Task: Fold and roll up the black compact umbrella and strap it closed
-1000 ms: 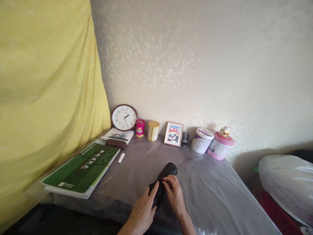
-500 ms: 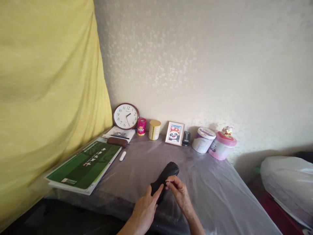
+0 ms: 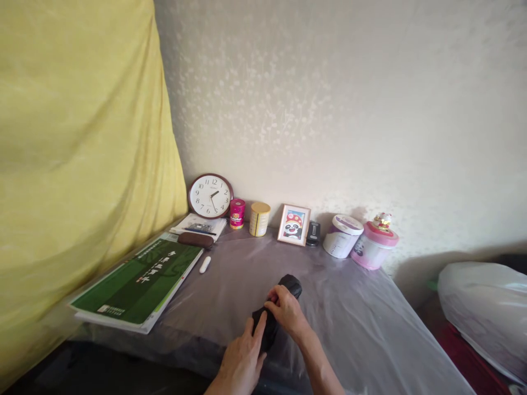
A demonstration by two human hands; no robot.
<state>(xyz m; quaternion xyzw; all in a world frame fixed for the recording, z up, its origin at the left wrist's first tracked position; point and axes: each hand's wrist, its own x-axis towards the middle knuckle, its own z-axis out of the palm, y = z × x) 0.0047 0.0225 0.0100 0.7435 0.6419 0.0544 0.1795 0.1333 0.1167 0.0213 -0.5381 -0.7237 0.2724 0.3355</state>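
Working over this grey table [image 3: 349, 329], you have a loose, plastic-like cover that looks slick, so a hard sideways push could make the black bundle [image 3: 270, 331] skid. It lies slantwise over the table's near part, its far end pointing away and to your right; it looks soft, and might twist or slacken under uneven pressure. Your left hand [image 3: 242, 352] is closed around its near end, and should those fingers relax, little else would seem to steady it. Your right hand [image 3: 287, 314] has its fingertips drawn together on the bundle's middle; what sits between them is hidden, and so small a pinch could slip off. As for materials, the wall [image 3: 370, 109] carries a pale, sprig-like pattern, the yellow curtain [image 3: 82, 164] hangs in long folds, and the table's cover is filmy and creased. Next comes the flat green book [image 3: 142, 282], squared at the corners, then the bundle itself, long, dark and fabric-like with a rounded far end. Smallest is the white oval piece [image 3: 205, 264], smooth and plain.
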